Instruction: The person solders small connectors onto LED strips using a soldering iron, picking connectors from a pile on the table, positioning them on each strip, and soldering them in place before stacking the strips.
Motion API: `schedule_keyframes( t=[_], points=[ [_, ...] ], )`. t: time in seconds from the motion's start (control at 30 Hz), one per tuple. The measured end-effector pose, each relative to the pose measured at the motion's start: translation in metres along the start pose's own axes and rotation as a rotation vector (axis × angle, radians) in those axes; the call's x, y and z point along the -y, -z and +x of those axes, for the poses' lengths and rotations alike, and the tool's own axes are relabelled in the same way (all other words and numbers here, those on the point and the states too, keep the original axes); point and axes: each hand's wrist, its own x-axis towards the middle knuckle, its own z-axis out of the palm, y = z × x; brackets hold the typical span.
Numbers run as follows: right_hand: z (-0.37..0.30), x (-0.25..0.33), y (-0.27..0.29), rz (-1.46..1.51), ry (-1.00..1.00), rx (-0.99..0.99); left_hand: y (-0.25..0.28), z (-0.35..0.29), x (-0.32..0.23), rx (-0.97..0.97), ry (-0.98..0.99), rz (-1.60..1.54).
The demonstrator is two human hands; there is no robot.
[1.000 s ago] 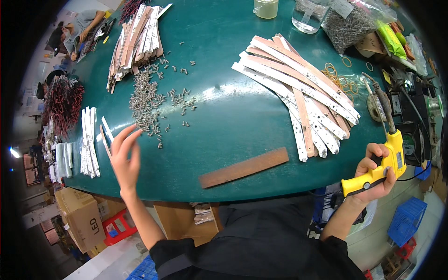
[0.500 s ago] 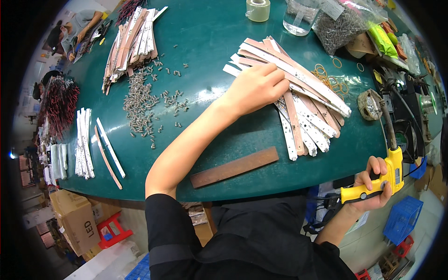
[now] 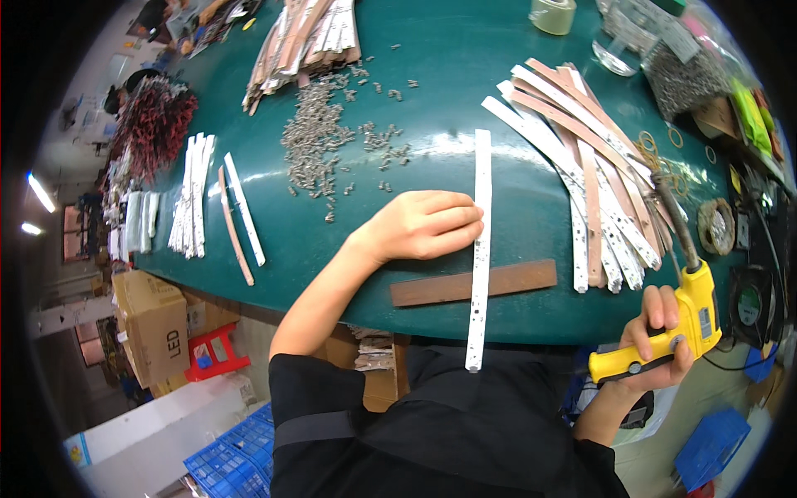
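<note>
Pinched in my left hand (image 3: 425, 224) is a long white LED strip board (image 3: 476, 309) with small dark parts along its face. It stands nearly lengthwise to me, crossing over a flat brown bar (image 3: 423, 291), and its near end passes the table edge. My right hand (image 3: 656, 336) grips a yellow soldering gun (image 3: 699, 309) whose metal barrel points up and away. Beyond the gun's tip, to the left, lies a fanned pile of white and copper-coloured strips (image 3: 592, 220). A heap of small metal connectors (image 3: 312, 137) is scattered left of centre.
A tied bundle of strips (image 3: 303, 41) lies at the far left, with looser strips (image 3: 193, 203) nearer. Red-black wires (image 3: 154, 124) hang at the left edge. At right are rubber bands (image 3: 676, 137), a round tin (image 3: 716, 226), a bag of small parts (image 3: 685, 75) and a tape roll (image 3: 552, 15).
My left hand has come off the pile toward me, bringing one white strip over the brown bar. The view has shifted left. My right hand still holds the soldering gun.
</note>
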Motion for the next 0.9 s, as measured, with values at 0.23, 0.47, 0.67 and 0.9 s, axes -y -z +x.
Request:
schedule_keyframes(
  t=[0.23, 0.47, 0.67, 0.9],
  points=[
    [0.0, -0.057, -0.018, -0.143, -0.224, 0.004, 0.007, -0.01, -0.006, -0.063, 0.268, -0.069],
    [0.0, -0.082, -0.018, -0.108, -0.306, -0.016, 0.04, -0.034, 0.021, -0.054, 1.023, 0.107],
    [-0.003, -0.102, -0.03, 0.063, -0.372, -0.046, 0.038, -0.052, 0.021, -0.013, 1.024, 0.048],
    [-0.008, -0.127, -0.022, 0.006, -0.441, -0.099, 0.034, -0.055, 0.017, -0.044, 1.107, -0.053]
  ],
)
